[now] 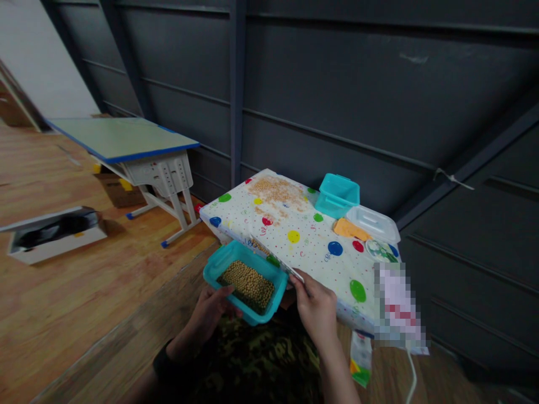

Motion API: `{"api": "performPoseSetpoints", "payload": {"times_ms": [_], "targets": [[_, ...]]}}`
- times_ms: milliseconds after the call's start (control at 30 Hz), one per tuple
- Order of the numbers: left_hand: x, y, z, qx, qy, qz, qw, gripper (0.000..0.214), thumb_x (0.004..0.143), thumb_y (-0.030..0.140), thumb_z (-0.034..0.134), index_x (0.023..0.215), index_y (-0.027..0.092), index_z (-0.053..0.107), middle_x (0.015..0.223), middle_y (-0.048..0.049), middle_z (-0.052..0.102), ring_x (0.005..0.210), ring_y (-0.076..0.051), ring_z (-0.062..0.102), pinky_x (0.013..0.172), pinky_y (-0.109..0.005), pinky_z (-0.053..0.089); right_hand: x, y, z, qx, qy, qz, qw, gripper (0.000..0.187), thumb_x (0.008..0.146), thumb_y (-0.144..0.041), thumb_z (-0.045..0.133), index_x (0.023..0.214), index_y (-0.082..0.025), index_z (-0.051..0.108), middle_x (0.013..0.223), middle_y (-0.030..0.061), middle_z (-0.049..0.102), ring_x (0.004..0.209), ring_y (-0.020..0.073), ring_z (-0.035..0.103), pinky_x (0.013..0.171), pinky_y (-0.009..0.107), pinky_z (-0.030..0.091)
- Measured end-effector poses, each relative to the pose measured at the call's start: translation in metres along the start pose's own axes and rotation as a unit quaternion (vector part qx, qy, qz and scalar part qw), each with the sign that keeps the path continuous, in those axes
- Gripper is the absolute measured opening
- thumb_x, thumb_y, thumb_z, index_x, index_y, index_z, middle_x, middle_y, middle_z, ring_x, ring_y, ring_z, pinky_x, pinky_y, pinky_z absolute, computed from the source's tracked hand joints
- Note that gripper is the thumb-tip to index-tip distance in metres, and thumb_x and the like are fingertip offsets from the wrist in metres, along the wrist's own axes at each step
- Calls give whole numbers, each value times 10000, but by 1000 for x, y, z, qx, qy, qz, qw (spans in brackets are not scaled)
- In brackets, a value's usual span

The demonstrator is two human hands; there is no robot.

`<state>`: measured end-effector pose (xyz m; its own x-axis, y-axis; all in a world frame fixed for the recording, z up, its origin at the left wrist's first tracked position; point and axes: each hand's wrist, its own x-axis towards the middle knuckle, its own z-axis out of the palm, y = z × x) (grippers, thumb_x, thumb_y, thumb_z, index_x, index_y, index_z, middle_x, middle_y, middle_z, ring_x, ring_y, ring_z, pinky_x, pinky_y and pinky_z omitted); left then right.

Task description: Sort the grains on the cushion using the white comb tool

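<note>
My left hand [214,306] grips the near left side of a turquoise plastic box [213,272], thumb over the rim. A layer of round yellowish soybeans [248,280] lies in the box, which is held against the table's front edge. In my right hand [315,303] is a long, thin, flat strip [286,266], its exact kind unclear. It slants along the table edge just above the box's far rim. A few beans [259,245] lie behind the strip at the edge. More pale beans [278,191] are spread over the far left of the table.
A balloon-print cloth covers the table [311,261]. At its back right are another turquoise box [337,193], a clear lid [374,223] and an orange cloth [351,229]. A dark panelled wall [337,84] stands behind. Leftward are a desk [122,137] and an open carton [59,235].
</note>
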<state>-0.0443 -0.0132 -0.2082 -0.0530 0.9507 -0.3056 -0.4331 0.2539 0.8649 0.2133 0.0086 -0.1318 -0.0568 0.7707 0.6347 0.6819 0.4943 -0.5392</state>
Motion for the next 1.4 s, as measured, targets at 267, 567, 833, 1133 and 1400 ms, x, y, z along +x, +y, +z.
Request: {"api": "performPoseSetpoints", "payload": {"times_ms": [267,567,833,1133,1400], "targets": [[-2,7,4,11,1,1,1000,529,613,634,964,443,198,718,429,-105,702,384,-205,640,414,-293,458,5,-6,-1,-17,36,14,999,311,1076,-283,599,1061,-207,900,909,88,883,665,226,831,641,263,647],[4,-5,-2,-17,15,-1,1000,524,625,625,957,461,206,688,424,-96,694,365,-205,621,377,-289,419,2,-12,-2,18,20,68,997,326,1056,-373,633,916,-226,888,810,63,864,619,235,801,593,268,617],[0,0,0,-7,6,2,1000,485,692,547,903,441,197,679,421,-91,693,379,-196,624,406,-285,429,4,-15,0,37,12,105,994,393,1044,-489,624,899,-226,878,763,68,847,597,237,764,610,292,610],[0,1,1,-14,7,11,1000,525,681,560,919,407,201,651,406,-90,677,348,-168,551,397,-291,392,4,-16,-3,40,5,126,991,444,1035,-502,627,722,-229,786,612,27,759,501,198,666,547,267,531],[-4,10,-1,-14,4,12,1000,452,740,484,892,463,170,724,421,-91,683,385,-174,585,426,-291,423,13,-14,6,63,-7,147,987,395,1023,-456,628,772,-214,814,725,56,821,573,207,693,560,269,524]]}}
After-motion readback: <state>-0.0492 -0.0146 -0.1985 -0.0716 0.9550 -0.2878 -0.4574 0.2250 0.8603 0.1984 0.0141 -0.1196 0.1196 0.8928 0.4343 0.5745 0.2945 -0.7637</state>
